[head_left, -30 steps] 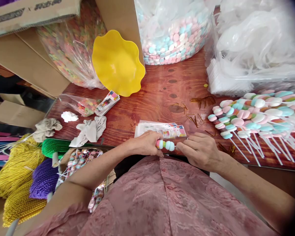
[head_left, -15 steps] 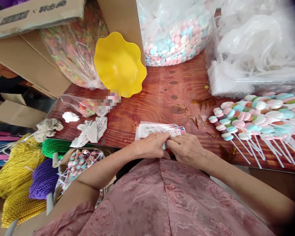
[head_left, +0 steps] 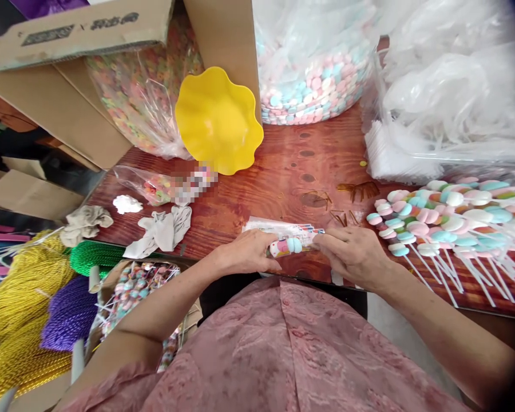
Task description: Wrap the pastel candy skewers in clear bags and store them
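Closest to me, at the near table (head_left: 283, 171) edge: left hand (head_left: 244, 254) has its fingers closed around a candy skewer (head_left: 285, 247), with pink, white and blue discs showing just past the thumb. The skewer lies roughly level, held just above the table edge. Right hand (head_left: 354, 254) is at the other end, fingers pinched toward the skewer tip; I can't tell if they actually grip it or just touch.

Directly under and behind the skewer is a flat stack of printed clear sleeves (head_left: 283, 229). To the left lie crumpled white cloths (head_left: 161, 229). Off the table edge at lower left are spools of yellow, green and purple cord (head_left: 64, 309) and a box of finished candy sticks (head_left: 137, 286).

To the right, a pile of finished skewers (head_left: 446, 212) fans out with the sticks pointing toward me. Gold twist ties (head_left: 356, 189) are scattered mid-table.

Far side: yellow wavy bowl (head_left: 217, 120), a bag of pastel candy discs (head_left: 313, 80), a bag of multicolour candy (head_left: 137, 86) and white plastic bags (head_left: 446, 86).

Risks as I judge them:
- The skewer is over the edge, so a loose grip would drop it into the lap.
- Squeezing too hard could crack a disc or slide it along the stick.
- The sleeve stack is slippery, so a nudge could push it off the edge.
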`<state>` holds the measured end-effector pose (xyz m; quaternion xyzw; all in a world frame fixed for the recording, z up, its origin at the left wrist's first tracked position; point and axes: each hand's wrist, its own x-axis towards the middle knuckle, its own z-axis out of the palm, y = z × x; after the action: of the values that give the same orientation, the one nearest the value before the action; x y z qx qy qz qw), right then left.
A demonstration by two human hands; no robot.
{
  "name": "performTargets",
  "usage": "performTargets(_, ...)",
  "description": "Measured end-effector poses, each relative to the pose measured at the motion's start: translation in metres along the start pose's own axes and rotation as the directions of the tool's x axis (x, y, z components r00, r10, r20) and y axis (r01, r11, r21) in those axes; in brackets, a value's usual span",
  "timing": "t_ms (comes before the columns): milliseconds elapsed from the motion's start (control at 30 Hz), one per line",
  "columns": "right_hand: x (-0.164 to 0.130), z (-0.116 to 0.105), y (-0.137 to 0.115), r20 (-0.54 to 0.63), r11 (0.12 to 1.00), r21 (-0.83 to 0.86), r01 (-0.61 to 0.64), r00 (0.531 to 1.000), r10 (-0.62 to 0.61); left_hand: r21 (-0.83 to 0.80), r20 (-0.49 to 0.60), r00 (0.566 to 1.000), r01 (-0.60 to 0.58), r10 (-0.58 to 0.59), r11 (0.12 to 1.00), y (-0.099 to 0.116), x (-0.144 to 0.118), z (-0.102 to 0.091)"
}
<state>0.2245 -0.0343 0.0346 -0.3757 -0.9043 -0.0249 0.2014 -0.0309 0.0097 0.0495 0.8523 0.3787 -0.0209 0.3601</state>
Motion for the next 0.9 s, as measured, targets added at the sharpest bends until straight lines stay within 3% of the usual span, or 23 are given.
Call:
performTargets(167,0.006,-0.001,-0.007,0.144,0.999,-0.009,-0.042,0.989,0.043,0.134,0.019,0.999,0.047,-0.05,0.99,0.004,0.002,0.007)
performTargets(433,0.021,0.007,-0.019,0.388,0.973,0.18,-0.144,0.919,0.064,0.062,0.015,0.999,-0.037,0.036,0.997,0.01,0.01,0.019)
performTargets(533,0.026,0.01,-0.017,0.38,0.964,0.209,-0.166,0.922,0.076,0.009,-0.007,0.999,-0.049,0.049,0.999,0.011,0.012,0.021)
performTargets(667,0.027,-0.003,-0.001,0.252,0.909,0.342,-0.236,0.956,0.153,-0.211,-0.075,0.996,-0.064,0.05,0.975,0.016,0.009,0.008)
performTargets(733,0.027,-0.014,0.007,0.188,0.892,0.378,-0.247,0.964,0.188,-0.409,-0.067,0.994,-0.108,0.088,0.906,0.018,0.007,-0.001)
performTargets(800,0.03,-0.025,0.011,0.137,0.903,0.374,-0.21,0.976,0.17,-0.618,-0.039,0.992,-0.116,0.117,0.778,0.019,0.007,-0.007)
performTargets(900,0.038,-0.035,0.011,0.091,0.939,0.326,-0.104,0.993,0.079,-0.81,-0.067,0.998,-0.068,0.023,0.583,0.018,0.01,-0.008)
